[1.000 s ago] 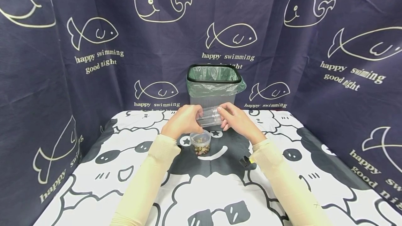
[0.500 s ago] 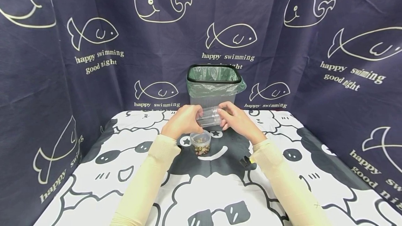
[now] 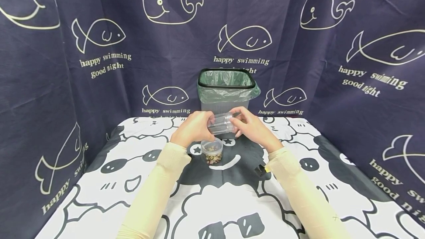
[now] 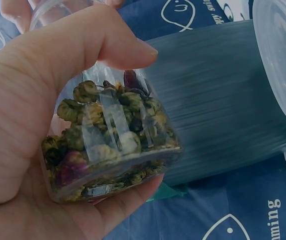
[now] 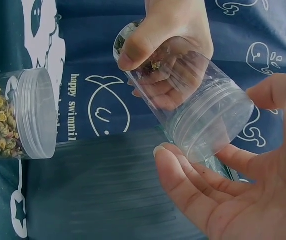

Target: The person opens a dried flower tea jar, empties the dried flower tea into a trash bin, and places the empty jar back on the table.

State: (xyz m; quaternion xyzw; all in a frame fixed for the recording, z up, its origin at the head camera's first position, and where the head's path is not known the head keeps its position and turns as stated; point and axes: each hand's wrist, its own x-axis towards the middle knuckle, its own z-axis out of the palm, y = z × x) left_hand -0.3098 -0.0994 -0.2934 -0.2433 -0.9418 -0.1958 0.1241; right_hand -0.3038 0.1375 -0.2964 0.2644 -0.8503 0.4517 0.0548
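Above the worktop [image 3: 285,202], grips the tilted dried-flower jar [image 4: 117,125] in the left hand [image 3: 193,127], pinches its clear lid [image 5: 218,131] with the right hand [image 3: 248,127]; probably twists it, direction unclear; next needs steady counter-grip.

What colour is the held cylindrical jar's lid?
The round plastic lid is clear and colourless, best seen in the right wrist view.

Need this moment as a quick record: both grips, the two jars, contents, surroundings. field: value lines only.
Left grip: curled round held jar
Right grip: fingers round its lid
Held jar pose: tilted, lid toward right grip
Held jar contents: dried buds, partly filling it
Second jar: upright, lidded
Second jar contents: yellowish and reddish dried flowers
Bin: behind the jars, green liner
Surface: sheep-print cloth
Backdrop: navy curtain, fish and whale prints
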